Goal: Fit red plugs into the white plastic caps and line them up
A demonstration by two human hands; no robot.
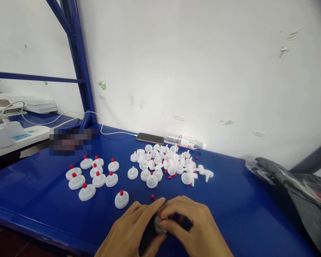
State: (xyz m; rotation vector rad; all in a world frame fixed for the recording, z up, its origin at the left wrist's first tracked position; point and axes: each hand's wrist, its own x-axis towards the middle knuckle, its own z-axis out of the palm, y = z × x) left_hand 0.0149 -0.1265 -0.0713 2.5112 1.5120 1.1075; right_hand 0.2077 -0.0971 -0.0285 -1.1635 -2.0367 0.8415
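Note:
My left hand (131, 228) and my right hand (195, 228) meet over the blue table (243, 200) near its front edge. Between their pinched fingers sits a white plastic cap (160, 225) with a small red tip showing at its top. Another white cap with a red tip (121, 199) stands just left of my hands. A loose red tip (152, 196) lies on the table just beyond my fingers. Farther back lies a pile of plain white caps (166, 164) with several loose red tips among them. To the left stand several caps with red tips fitted (92, 173).
A phone (149, 138) on a white cable and an empty clear bottle (186, 141) lie against the white wall. A dark plastic bag (296, 185) covers the right end of the table. A blue frame post (79, 60) rises at the back left, with white boxes beyond it.

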